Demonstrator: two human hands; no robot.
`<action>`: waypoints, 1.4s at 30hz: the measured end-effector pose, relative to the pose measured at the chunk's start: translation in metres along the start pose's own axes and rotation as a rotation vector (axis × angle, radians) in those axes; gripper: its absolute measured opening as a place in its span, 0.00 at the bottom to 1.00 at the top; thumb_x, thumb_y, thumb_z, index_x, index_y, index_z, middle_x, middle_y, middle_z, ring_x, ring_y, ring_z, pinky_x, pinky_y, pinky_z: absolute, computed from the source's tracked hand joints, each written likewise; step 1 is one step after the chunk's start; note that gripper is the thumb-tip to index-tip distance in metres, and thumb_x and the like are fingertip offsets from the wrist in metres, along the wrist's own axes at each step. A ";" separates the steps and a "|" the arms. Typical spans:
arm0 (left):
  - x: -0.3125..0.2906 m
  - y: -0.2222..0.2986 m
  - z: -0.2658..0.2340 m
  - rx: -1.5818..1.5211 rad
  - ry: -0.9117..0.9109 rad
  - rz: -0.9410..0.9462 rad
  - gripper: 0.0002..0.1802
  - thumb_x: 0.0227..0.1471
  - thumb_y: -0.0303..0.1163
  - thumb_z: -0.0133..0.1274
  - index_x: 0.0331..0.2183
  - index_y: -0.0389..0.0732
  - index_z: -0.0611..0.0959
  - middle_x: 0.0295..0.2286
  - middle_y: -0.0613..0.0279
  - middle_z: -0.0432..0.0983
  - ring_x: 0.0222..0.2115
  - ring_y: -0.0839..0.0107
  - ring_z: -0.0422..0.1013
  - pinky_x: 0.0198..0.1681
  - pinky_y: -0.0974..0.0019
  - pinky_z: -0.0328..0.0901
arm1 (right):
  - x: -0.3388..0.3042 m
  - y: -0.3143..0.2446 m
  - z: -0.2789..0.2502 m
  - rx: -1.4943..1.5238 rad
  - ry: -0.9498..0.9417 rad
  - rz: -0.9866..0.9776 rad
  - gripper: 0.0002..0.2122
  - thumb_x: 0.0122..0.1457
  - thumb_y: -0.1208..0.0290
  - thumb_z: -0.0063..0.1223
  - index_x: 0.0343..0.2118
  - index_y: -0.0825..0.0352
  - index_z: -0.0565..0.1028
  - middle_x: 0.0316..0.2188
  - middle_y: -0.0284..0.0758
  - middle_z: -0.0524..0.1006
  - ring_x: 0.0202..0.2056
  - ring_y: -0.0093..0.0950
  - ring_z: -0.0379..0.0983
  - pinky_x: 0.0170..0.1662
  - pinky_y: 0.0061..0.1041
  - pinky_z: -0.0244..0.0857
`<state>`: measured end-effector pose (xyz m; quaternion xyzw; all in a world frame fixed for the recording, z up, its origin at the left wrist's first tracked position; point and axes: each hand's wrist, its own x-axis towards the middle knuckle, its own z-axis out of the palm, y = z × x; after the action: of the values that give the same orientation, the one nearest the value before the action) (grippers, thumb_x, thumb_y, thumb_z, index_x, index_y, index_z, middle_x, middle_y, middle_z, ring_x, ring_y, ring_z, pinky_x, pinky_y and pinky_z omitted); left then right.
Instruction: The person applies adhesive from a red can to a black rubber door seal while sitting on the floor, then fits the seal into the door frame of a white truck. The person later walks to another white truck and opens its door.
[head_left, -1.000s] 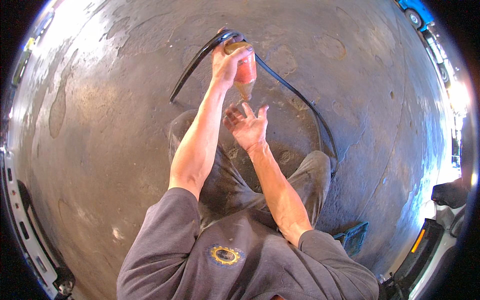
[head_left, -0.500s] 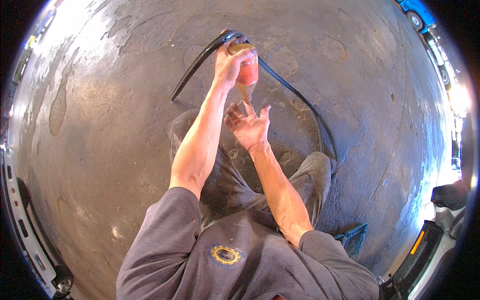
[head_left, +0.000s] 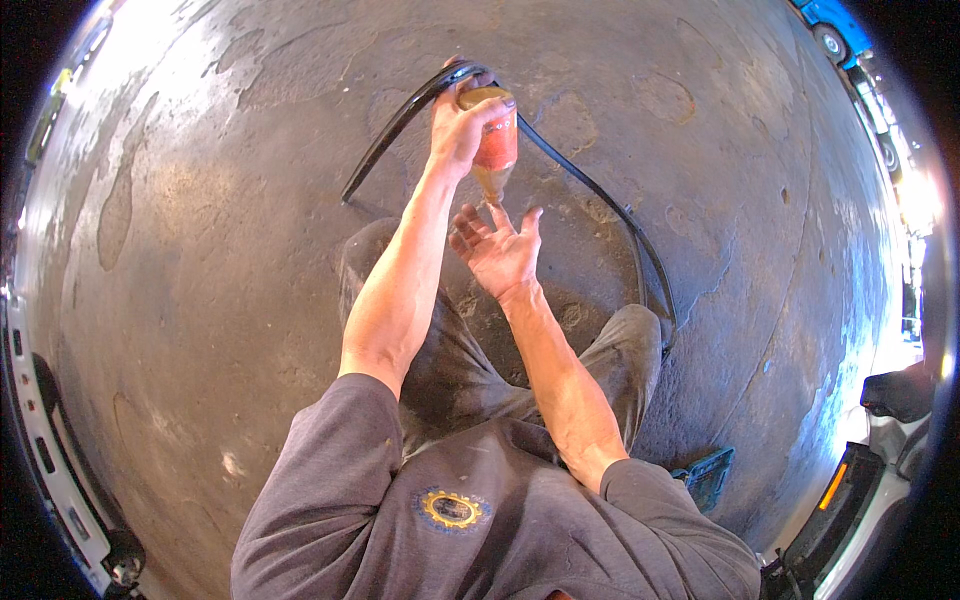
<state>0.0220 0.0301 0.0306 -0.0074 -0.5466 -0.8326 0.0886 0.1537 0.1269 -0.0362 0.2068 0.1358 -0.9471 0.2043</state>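
My left hand (head_left: pixel 458 132) grips a squeeze bottle (head_left: pixel 496 150) with a red-orange label, tipped upside down so that its tapered nozzle points toward me. A long black rubber strip (head_left: pixel 398 118) bends over the top of the same hand, which seems to hold it along with the bottle; the fingers behind are hidden. One end of the strip hangs down at the left, and the rest curves away right to beside my right knee. Palm up, my right hand (head_left: pixel 502 260) lies under the nozzle with fingers spread, one fingertip at or touching the tip.
I sit low on a stained concrete floor (head_left: pixel 240 330), knees bent out. A teal plastic crate (head_left: pixel 708 478) stands by my right hip. Pale vehicle parts (head_left: pixel 60 470) edge the view at the lower left and lower right. A blue vehicle (head_left: pixel 835 30) is far off at the upper right.
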 end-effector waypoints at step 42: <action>0.000 0.001 0.002 -0.012 0.025 -0.006 0.27 0.34 0.31 0.63 0.40 0.36 0.74 0.35 0.58 0.73 0.35 0.68 0.70 0.40 0.65 0.66 | 0.001 0.001 0.000 0.040 0.180 -0.033 0.41 0.56 0.32 0.25 0.65 0.56 0.38 0.46 0.44 0.67 0.45 0.39 0.66 0.50 0.45 0.60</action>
<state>0.0224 0.0316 0.0322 0.0039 -0.5406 -0.8361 0.0929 0.1535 0.1255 -0.0366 0.2929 0.1378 -0.9305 0.1716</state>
